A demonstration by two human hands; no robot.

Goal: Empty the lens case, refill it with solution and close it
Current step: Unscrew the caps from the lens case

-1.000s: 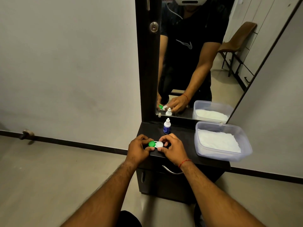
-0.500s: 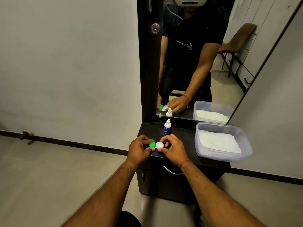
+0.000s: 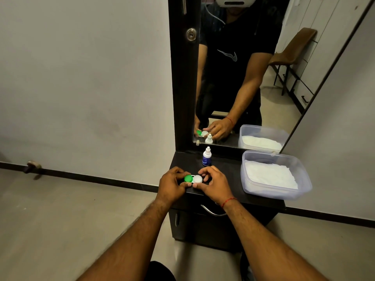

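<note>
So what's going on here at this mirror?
A person is working on a lens case with both hands, at the front edge of a dark dresser. The left hand holds the end with the green cap, and the right hand grips the end with the white cap. Both caps are on. A small bottle stands upright behind them, untouched, and a tub lined with white paper sits to the right.

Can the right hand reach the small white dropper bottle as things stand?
Probably yes: the small white blue-labelled dropper bottle stands just beyond the right hand, nothing between them, though that hand pinches the green-and-white lens case.
</note>
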